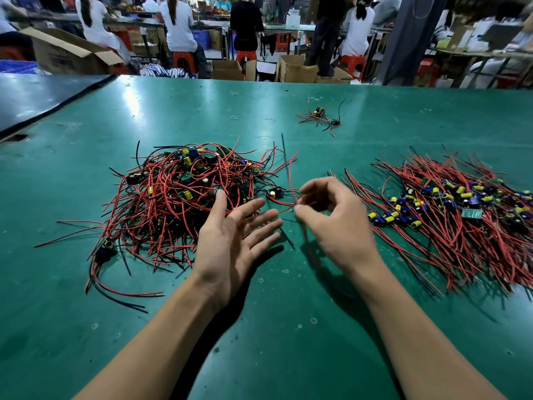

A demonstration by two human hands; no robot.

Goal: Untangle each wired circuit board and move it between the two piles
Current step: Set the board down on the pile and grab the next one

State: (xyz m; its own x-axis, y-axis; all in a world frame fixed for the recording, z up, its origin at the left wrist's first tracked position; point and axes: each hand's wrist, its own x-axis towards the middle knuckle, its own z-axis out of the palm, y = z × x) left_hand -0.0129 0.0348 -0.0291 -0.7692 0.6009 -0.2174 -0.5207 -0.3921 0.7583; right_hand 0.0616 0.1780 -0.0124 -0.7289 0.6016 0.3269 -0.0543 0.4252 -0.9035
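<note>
We see the left hand held palm up with fingers straight and spread, holding nothing, at the near right edge of the tangled pile. The right hand curls its thumb and fingertips into a pinch on the red leads of one wired circuit board, which lies between the tangled pile and the straightened pile on the green table. Beyond the far edge stand open cardboard boxes; we cannot tell their contents.

Circuit boards: you can read no print on them.
Cardboard box: any marking is too blurred for you.
</note>
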